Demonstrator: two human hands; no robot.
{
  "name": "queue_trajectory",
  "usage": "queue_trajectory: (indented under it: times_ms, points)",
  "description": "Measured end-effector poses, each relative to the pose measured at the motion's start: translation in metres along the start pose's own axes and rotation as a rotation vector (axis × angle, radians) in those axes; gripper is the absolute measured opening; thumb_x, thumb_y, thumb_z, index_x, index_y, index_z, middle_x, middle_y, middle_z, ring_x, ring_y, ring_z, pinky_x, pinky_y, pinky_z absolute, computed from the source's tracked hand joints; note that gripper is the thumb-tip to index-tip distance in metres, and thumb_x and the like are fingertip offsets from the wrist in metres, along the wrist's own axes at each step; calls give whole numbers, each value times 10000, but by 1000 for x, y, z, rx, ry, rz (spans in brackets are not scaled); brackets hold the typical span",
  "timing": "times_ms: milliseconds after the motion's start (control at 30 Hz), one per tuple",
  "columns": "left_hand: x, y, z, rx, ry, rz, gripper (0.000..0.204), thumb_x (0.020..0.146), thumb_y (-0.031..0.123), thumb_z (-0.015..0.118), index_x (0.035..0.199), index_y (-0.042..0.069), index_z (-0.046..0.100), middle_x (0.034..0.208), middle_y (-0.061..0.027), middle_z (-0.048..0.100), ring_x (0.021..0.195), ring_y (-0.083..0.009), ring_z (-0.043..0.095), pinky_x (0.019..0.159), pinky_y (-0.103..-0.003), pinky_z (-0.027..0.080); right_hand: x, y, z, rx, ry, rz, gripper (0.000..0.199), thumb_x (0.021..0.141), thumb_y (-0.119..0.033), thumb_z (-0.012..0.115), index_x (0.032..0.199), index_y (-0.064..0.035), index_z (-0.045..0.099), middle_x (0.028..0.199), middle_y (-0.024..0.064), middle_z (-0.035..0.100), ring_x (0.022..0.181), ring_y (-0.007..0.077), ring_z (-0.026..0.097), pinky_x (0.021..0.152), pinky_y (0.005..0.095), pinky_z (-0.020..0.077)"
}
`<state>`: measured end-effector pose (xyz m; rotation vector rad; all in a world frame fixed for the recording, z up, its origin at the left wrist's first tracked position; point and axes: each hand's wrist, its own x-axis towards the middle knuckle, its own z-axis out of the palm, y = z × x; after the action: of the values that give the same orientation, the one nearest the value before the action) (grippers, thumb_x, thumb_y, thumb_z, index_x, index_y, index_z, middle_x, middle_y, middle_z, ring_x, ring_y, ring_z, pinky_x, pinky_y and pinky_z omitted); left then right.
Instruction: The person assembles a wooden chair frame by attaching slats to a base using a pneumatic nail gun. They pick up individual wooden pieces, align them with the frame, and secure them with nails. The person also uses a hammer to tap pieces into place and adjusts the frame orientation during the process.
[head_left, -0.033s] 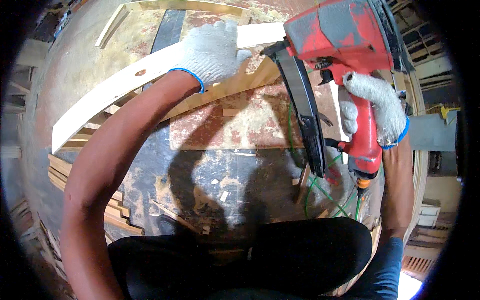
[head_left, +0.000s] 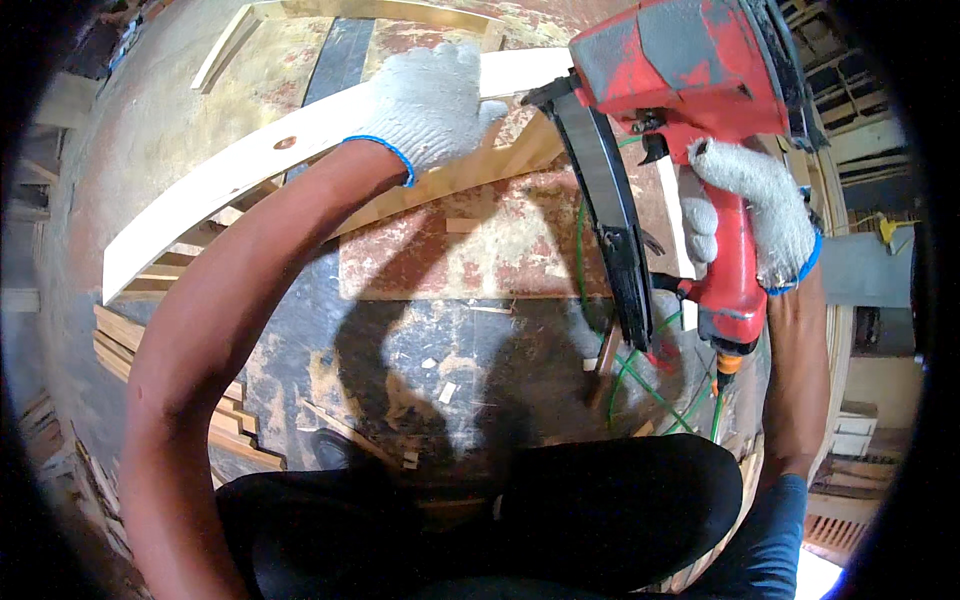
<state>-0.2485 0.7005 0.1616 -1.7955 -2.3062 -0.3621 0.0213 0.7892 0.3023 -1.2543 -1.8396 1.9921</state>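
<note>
In a white knit glove with a blue cuff, my left hand (head_left: 428, 105) grips a long pale wooden board (head_left: 225, 175) from above. Its fingers reach over the board's far edge and out of sight, while the thumb points right. A dark knot shows in the board to the left of the hand. My right hand (head_left: 765, 215), gloved alike, is wrapped around the handle of a red and grey nail gun (head_left: 690, 75). The gun's nose, at the top of its black slanted magazine (head_left: 605, 200), is close to the board's right part.
A green air hose (head_left: 660, 410) trails below the gun onto the stained floor. Several wooden strips (head_left: 240, 435) lie at the left by my forearm. Behind the board is a pale wooden frame (head_left: 225, 45). Small wood scraps (head_left: 447, 392) are scattered before my knees.
</note>
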Motion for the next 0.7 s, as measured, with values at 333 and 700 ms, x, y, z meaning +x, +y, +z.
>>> queue_trajectory:
  times_ms: [333, 700]
  points:
    - [-3, -5, 1, -114, 48, 0, 506, 905, 463, 643, 1068, -11, 569, 947, -232, 667, 871, -402, 686, 749, -499, 552, 21, -25, 19, -246, 3, -79, 290, 851, -348, 754, 917, -88, 644, 602, 55, 609, 417, 161, 565, 386, 284, 479]
    - [-4, -3, 4, -118, 100, 3, 478, 894, 454, 661, 1038, 9, 562, 904, -217, 666, 808, -378, 690, 703, -480, 554, 18, -56, 37, -354, 62, -50, 239, 853, -268, 728, 826, -51, 630, 542, 71, 584, 374, 185, 543, 372, 300, 464]
